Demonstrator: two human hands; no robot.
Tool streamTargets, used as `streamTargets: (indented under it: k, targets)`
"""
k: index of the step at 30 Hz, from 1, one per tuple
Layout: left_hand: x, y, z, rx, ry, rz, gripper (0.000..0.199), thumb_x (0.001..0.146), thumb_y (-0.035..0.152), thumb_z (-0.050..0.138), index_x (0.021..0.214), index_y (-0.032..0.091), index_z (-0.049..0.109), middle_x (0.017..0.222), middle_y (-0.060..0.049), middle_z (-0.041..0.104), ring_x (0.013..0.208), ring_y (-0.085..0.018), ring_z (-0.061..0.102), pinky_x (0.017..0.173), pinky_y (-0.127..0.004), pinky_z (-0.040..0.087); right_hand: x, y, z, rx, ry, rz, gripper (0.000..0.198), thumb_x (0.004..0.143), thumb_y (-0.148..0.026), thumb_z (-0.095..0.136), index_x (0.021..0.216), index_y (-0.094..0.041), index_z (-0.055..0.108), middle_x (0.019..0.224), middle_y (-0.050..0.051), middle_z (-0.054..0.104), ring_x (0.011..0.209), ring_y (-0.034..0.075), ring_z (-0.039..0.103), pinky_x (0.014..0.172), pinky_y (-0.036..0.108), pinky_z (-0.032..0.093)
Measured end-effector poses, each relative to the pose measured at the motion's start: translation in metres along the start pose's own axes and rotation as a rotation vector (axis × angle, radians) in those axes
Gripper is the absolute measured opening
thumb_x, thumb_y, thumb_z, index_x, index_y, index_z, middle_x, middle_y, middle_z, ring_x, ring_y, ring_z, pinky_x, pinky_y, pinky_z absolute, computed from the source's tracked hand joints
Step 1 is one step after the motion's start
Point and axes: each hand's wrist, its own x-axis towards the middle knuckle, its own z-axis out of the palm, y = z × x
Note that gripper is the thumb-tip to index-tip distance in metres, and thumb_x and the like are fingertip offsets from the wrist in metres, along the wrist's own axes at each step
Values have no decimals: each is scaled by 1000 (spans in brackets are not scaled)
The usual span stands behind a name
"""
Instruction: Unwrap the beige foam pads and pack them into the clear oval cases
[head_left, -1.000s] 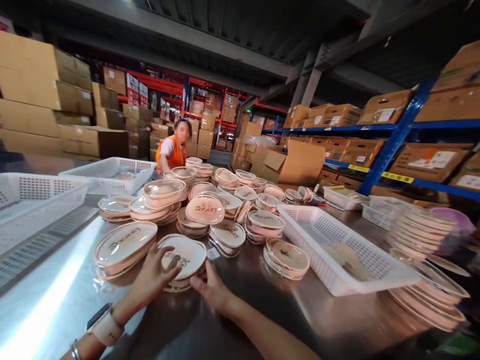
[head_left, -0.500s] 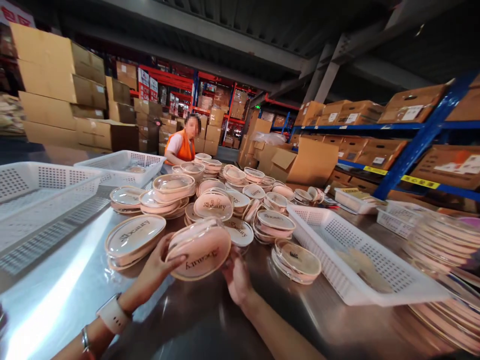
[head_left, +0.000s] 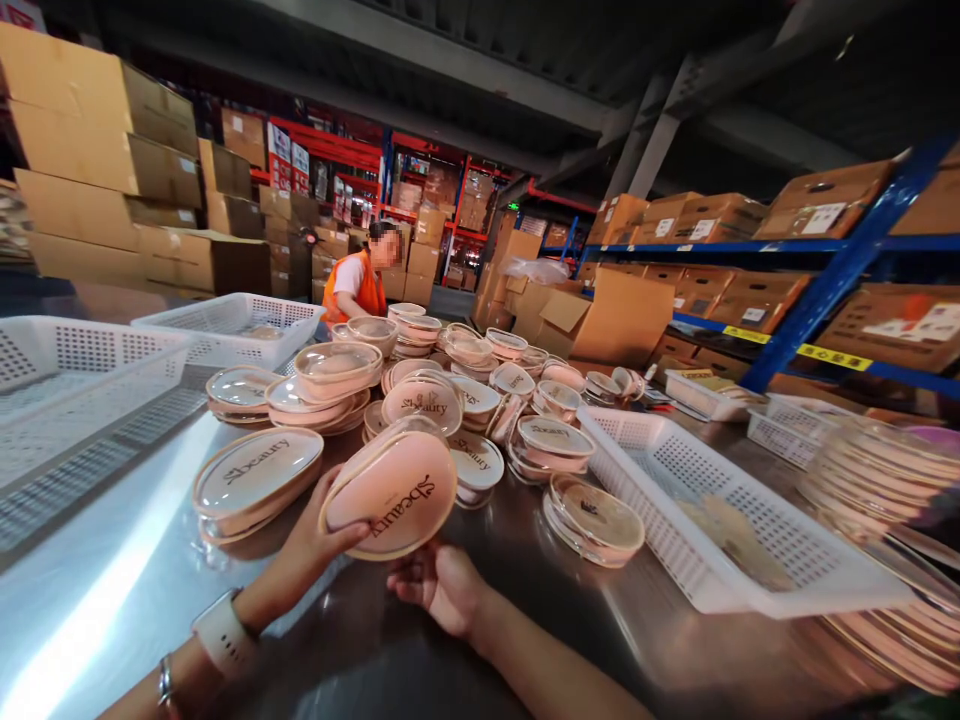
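My left hand (head_left: 330, 535) is closed on an oval pink cosmetic bag (head_left: 409, 500), its thumb across the front and its fingers behind. The bag is tilted towards me, with "Sbeauty" printed on its face and a gold-coloured rim. Just under its lower edge is my right hand (head_left: 442, 590), palm turned up, fingers loosely curled and apart, with nothing in them; whether a fingertip touches the bag I cannot tell. Left of the held bag lies a small pile of like bags with a white-faced one (head_left: 259, 470) on top. Another pile (head_left: 592, 515) lies to the right.
Many more oval bags (head_left: 337, 370) are heaped across the metal table (head_left: 517, 600). White perforated baskets stand at the right (head_left: 675, 540) and left (head_left: 161, 345). Tall stacks of bags (head_left: 877, 480) rise at the far right. A person in an orange vest (head_left: 356, 285) is beyond the heap.
My right hand has moved left and down, from the bag's right side to below its lower edge. The held bag has turned so its printed face shows more fully.
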Motion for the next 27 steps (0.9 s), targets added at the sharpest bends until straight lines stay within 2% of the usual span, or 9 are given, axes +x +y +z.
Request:
streamTargets:
  k: [3, 6, 10, 13, 16, 18, 20, 23, 27]
  targets:
    - [2, 9, -4, 84, 7, 2, 95, 60, 51, 82, 135, 16, 36, 145, -20, 48, 138, -38, 43, 115, -48, 40, 2, -5, -2, 46, 47, -68, 58, 98, -62, 44, 83, -10, 68, 62, 5, 69, 53, 12, 66, 51, 20, 50]
    - [4, 14, -9, 126, -13, 13, 93, 61, 47, 81, 136, 15, 36, 146, -20, 48, 140, -36, 41, 118, -47, 36, 3, -11, -7, 38, -54, -94, 61, 92, -70, 48, 93, -12, 67, 71, 7, 73, 57, 15, 68, 53, 23, 52]
    - [5, 18, -13, 118, -80, 58, 87, 66, 44, 79, 138, 17, 38, 145, -18, 48, 138, -33, 44, 119, -47, 35, 3, -14, -13, 3, -166, -173, 68, 66, -72, 76, 103, -16, 67, 86, 5, 76, 68, 18, 73, 57, 24, 54]
    - [5, 18, -15, 113, -82, 53, 92, 65, 44, 81, 141, 18, 37, 146, -17, 48, 139, -34, 43, 120, -48, 32, 3, -12, -13, -60, -169, -223, 74, 52, -71, 84, 98, -16, 67, 81, 5, 75, 69, 18, 73, 62, 25, 55]
    - [6, 15, -18, 114, -111, 41, 93, 67, 45, 80, 144, 19, 35, 148, -16, 47, 140, -33, 43, 120, -48, 34, 3, -12, -13, -122, -108, -309, 66, 51, -72, 83, 81, -18, 59, 58, -3, 62, 55, 16, 67, 50, 23, 49]
    - [8, 11, -25, 171, -135, 32, 90, 70, 45, 79, 144, 20, 35, 150, -15, 47, 141, -33, 42, 120, -47, 35, 2, -17, -12, -195, -44, -369, 61, 53, -70, 81, 71, -20, 51, 48, -9, 49, 41, 10, 53, 38, 18, 33]
    - [9, 7, -35, 297, -150, 59, 89, 72, 47, 77, 145, 19, 35, 152, -16, 45, 142, -36, 41, 119, -47, 36, -1, -25, -11, -304, 9, -427, 57, 58, -67, 78, 64, -20, 47, 46, -10, 40, 35, 4, 37, 36, 17, 20]
    - [10, 4, -51, 491, -160, 182, 86, 77, 47, 72, 147, 16, 32, 151, -19, 46, 140, -38, 44, 117, -50, 38, -10, -38, -8, -473, 16, -492, 50, 62, -62, 71, 56, -20, 45, 43, -10, 35, 36, 2, 26, 37, 19, 16]
    - [9, 5, -58, 611, -117, 312, 75, 82, 44, 64, 143, 11, 34, 138, -23, 56, 129, -39, 55, 113, -57, 42, -22, -49, -5, -536, 4, -505, 46, 66, -57, 69, 56, -20, 44, 43, -9, 34, 38, 2, 23, 40, 20, 12]
